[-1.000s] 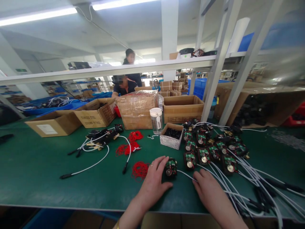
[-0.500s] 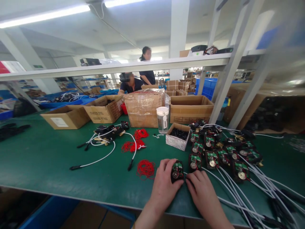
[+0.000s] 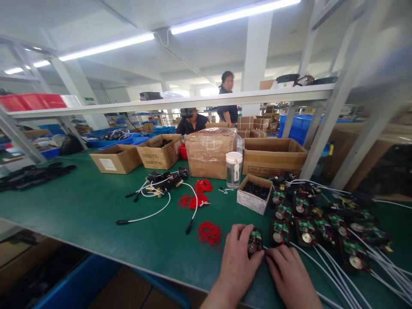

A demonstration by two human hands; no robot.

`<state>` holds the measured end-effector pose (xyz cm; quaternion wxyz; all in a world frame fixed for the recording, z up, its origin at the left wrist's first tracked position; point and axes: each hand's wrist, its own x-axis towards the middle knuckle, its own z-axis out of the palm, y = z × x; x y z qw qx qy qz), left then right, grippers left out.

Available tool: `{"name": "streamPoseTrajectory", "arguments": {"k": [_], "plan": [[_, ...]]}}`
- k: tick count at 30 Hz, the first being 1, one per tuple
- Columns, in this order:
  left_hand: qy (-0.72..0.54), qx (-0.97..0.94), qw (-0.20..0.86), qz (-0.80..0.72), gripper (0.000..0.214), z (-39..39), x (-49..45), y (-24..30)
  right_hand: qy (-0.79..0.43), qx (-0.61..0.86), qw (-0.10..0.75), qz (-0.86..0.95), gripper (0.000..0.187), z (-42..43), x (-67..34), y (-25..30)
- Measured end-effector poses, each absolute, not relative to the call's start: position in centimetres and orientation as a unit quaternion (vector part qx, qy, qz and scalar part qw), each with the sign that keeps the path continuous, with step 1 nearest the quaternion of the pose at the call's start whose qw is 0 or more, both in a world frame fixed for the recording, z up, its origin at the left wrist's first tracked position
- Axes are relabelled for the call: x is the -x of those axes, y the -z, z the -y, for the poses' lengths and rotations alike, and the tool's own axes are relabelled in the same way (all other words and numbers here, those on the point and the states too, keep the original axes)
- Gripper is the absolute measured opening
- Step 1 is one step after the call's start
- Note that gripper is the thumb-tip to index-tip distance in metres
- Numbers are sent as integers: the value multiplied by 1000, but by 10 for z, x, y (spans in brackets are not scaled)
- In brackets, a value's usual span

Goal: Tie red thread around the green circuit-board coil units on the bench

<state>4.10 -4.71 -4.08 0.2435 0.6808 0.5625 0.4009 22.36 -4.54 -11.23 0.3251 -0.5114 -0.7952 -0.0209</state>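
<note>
My left hand (image 3: 238,262) is wrapped round a small black module with a green circuit board (image 3: 255,241), tilted up off the green mat. My right hand (image 3: 289,274) rests just to its right, fingers curled against the module's base where its white cable leaves. A row of like modules (image 3: 305,231) with round metal discs lies to the right, white cables (image 3: 354,274) trailing from them. A loose coil of red wire (image 3: 209,234) lies just left of my left hand.
A small white box of black parts (image 3: 254,195) and a clear jar with a white lid (image 3: 233,169) stand behind. Cardboard boxes (image 3: 209,152) line the back. Another assembly with white cables (image 3: 161,182) and red wire bundles (image 3: 196,199) lie left. Two people are beyond the shelf.
The view has swung left. My right hand has moved in from the cable to the module's base. My left hand has tilted the module up on edge.
</note>
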Motion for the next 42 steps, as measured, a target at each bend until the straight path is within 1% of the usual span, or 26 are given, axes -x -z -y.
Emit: {"name": "streamPoseTrajectory", "arguments": {"k": [3, 4, 5, 6, 8, 10, 11, 13, 17, 23, 26, 29, 31, 34, 38, 40, 42], "plan": [[-385, -695, 224, -565, 82, 54, -33, 42, 16, 513, 330, 792, 31, 48, -224, 109], [-388, -692, 213, -570, 83, 57, -27, 44, 12, 514, 334, 790, 31, 50, -224, 107], [-396, -683, 200, -580, 79, 60, -18, 45, 7, 516, 338, 787, 30, 51, -225, 105], [-407, -667, 185, -596, 71, 62, -7, 46, 2, 517, 342, 784, 30, 52, -225, 104], [-430, -618, 154, -639, 48, 64, 21, 46, -7, 520, 352, 778, 28, 54, -225, 100], [-429, -578, 138, -681, 28, 64, 54, 43, -11, 520, 362, 774, 29, 56, -224, 96], [-414, -571, 136, -696, 21, 64, 69, 41, -11, 519, 367, 772, 29, 56, -223, 94], [-368, -570, 132, -722, 14, 64, 93, 33, -11, 514, 373, 772, 30, 56, -222, 92], [-288, -598, 151, -733, 15, 70, 102, 21, -7, 511, 377, 773, 31, 55, -223, 92], [-225, -681, 178, -674, 17, 73, 62, 26, -22, 516, 364, 775, 28, 57, -222, 92], [-195, -707, 168, -659, 18, 69, 47, 34, -27, 520, 358, 775, 25, 58, -221, 90], [-163, -723, 144, -656, 10, 64, 41, 41, -26, 526, 351, 774, 21, 59, -220, 88], [-148, -732, 133, -652, 8, 60, 39, 44, -24, 526, 345, 777, 19, 59, -220, 88], [-146, -737, 126, -648, 13, 54, 40, 39, -21, 528, 339, 778, 18, 60, -219, 87], [-186, -737, 125, -637, 21, 44, 50, 10, -18, 528, 342, 777, 19, 60, -219, 85], [-209, -745, 129, -621, 20, 40, 58, -9, -20, 527, 344, 777, 20, 60, -218, 84], [-192, -777, 126, -587, 16, 39, 63, -22, -25, 527, 345, 776, 20, 60, -218, 83]]}}
